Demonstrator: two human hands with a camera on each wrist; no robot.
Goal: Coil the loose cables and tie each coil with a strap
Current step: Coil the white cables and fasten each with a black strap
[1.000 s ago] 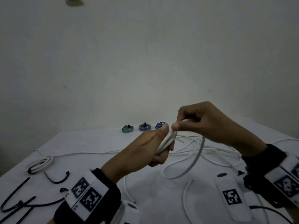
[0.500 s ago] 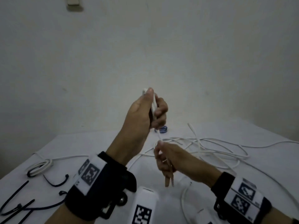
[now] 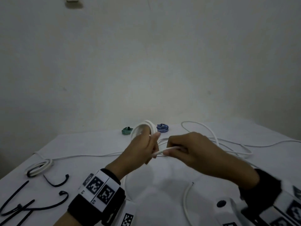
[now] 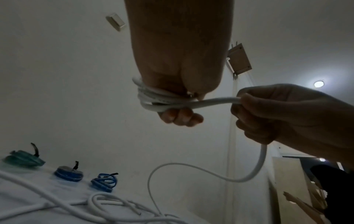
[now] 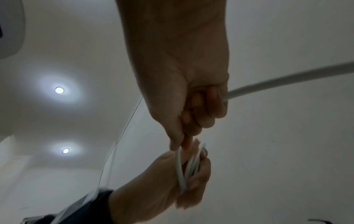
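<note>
A white tabletop (image 3: 101, 144) against a pale wall. At centre, the left hand (image 3: 140, 149) grips a white cable coil (image 3: 143, 126); at 3 o'clock, the right hand (image 3: 193, 152) pinches its loose strand.

A plain indoor room: bare white wall (image 3: 146, 62), recessed ceiling lights (image 5: 59, 90), white-covered counter (image 3: 97, 144) against the wall

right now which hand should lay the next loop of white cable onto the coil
Right. The right hand already grips the free run of the white cable beside the coil. The left hand is wrapped in that coil and must hold it.
</note>
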